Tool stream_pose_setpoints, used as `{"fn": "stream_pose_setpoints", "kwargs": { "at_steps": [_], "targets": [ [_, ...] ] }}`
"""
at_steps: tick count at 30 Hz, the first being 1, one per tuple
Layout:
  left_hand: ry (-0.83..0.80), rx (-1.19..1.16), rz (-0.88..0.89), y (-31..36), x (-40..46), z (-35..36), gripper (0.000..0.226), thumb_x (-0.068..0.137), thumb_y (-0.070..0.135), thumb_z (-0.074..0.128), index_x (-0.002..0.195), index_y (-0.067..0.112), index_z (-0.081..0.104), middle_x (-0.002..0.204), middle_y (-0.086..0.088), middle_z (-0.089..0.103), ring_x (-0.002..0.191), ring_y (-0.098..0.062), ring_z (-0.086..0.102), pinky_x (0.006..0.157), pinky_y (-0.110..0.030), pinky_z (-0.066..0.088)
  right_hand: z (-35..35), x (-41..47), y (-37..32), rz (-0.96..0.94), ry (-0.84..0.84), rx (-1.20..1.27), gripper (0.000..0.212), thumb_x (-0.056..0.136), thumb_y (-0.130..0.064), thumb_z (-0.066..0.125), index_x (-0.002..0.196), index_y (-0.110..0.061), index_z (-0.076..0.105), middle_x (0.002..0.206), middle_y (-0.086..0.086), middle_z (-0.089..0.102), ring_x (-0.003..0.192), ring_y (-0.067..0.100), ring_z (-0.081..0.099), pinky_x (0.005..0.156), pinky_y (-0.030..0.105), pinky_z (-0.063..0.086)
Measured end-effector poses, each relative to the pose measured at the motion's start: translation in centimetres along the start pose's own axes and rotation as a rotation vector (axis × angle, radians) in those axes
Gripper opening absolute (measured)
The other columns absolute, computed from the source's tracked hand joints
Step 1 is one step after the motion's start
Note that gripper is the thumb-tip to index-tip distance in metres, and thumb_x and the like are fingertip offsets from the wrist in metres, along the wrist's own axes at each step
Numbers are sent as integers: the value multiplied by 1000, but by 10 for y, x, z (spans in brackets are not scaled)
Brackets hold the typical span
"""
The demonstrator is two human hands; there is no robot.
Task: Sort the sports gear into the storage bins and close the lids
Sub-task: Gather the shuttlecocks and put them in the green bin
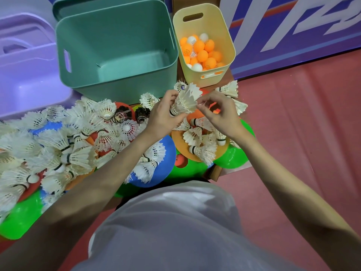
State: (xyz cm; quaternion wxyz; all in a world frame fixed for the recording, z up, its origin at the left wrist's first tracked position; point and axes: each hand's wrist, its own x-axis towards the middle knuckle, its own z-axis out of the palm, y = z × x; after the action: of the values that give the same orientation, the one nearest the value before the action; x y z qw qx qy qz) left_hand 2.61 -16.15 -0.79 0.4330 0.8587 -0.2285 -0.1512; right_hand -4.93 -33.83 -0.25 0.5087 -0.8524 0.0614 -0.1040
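While our left hand (163, 112) grips a stack of shuttlecocks (185, 100) by its cork end, feathers pointing up and away, our right hand (218, 112) pinches at the stack's feather edge with thumb and forefinger, its other fingers curled. We hold the stack above the table, just in front of the green bin (117, 49) and the yellow bin (224, 36). We see nothing inside the green bin, and its lid (64, 4) stands behind it. Orange and white balls (201, 51) fill the bottom of the yellow one. A purple bin (25, 75) sits to the left. Loose shuttlecocks (58, 143) lie heaped over coloured discs (232, 157) across the table, below both our arms. A few dark coiled bands (122, 113) lie among them near the green bin.
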Motion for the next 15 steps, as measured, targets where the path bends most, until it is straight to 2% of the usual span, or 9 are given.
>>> {"fn": "stream_pose_setpoints", "kwargs": {
  "at_steps": [3, 6, 7, 9, 12, 15],
  "targets": [
    [-3, -54, -27, 1, 5, 4, 57, 76, 19, 80, 123, 10, 48, 107, 11, 59, 98, -8, 62, 90, -33, 52, -6, 4, 0, 10, 51, 20, 11, 91, -19, 63, 93, -11, 70, 88, 1, 65, 76, 8, 61, 67, 18, 45],
    [14, -94, -68, 1, 10, 7, 57, 75, 17, 81, 122, 10, 48, 103, 17, 58, 95, -1, 61, 89, -29, 52, -19, 17, 19, 108, 296, -18, 16, 93, -17, 56, 86, -10, 68, 82, -3, 65, 73, -1, 57, 65, 14, 41],
    [15, -103, -75, 1, 11, 8, 57, 75, 16, 81, 121, 10, 48, 102, 20, 57, 92, 6, 60, 88, -26, 52, -23, 24, 33, 168, 377, -55, 15, 92, -17, 54, 87, -9, 67, 84, -1, 65, 75, 1, 57, 67, 18, 43],
    [17, -115, -79, -1, 12, 9, 56, 76, 14, 80, 121, 8, 47, 101, 24, 54, 87, 16, 57, 83, -16, 50, -32, 38, 66, 335, 443, -214, 22, 86, -21, 53, 99, -5, 63, 97, 8, 64, 89, 16, 59, 80, 30, 46],
    [20, -123, -81, -5, 14, 10, 56, 76, 13, 80, 121, 6, 47, 100, 23, 54, 87, 20, 55, 80, -8, 46, -38, 55, 102, 634, 280, -485, 41, 88, -26, 58, 118, 0, 50, 121, 20, 54, 115, 36, 46, 97, 38, 32],
    [23, -124, -78, -6, 14, 12, 56, 77, 13, 80, 122, 5, 47, 100, 17, 56, 87, 17, 56, 79, -7, 45, -36, 68, 112, 711, 175, -561, 34, 88, -28, 60, 111, -4, 53, 124, 21, 54, 118, 39, 45, 95, 40, 34]
  ]
}}
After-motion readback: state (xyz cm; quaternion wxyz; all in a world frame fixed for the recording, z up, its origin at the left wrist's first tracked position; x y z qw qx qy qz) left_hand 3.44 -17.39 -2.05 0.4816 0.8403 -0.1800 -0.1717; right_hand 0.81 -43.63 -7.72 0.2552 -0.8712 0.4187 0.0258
